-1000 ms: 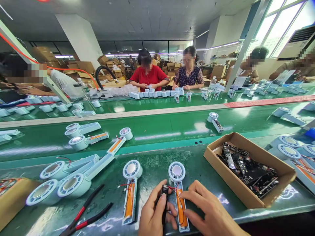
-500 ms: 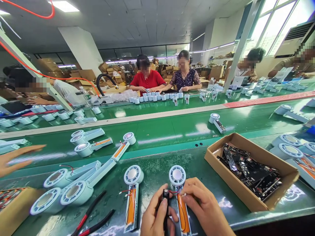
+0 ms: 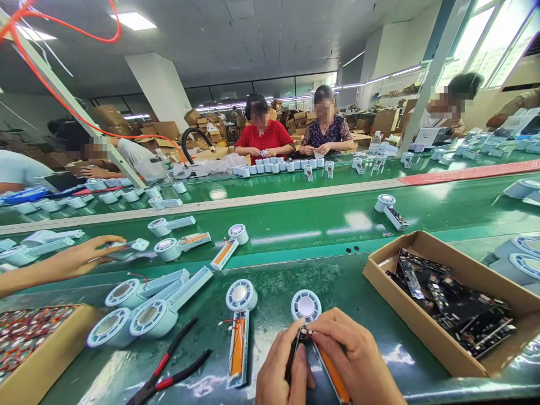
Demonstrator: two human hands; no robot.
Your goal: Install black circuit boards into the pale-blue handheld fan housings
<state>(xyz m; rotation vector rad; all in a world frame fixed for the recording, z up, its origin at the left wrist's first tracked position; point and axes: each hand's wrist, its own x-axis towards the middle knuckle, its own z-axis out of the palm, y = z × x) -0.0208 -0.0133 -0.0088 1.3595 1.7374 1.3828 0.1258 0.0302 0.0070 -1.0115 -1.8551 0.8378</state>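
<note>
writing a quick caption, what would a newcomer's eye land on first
First is probably the black board in the left fingers, bottom centre, the right fingers close to its tip. The carton of circuit boards at right and the pliers at lower left likely follow.

Left hand (image 3: 282, 368) sits by the tabletop's (image 3: 274, 292) near edge, fingers curled in a grip, thumb lying along the top, while right hand (image 3: 356, 354) angles in beside it, back of hand up, thumb and index pinched, both hands' fingertips close together.
</note>
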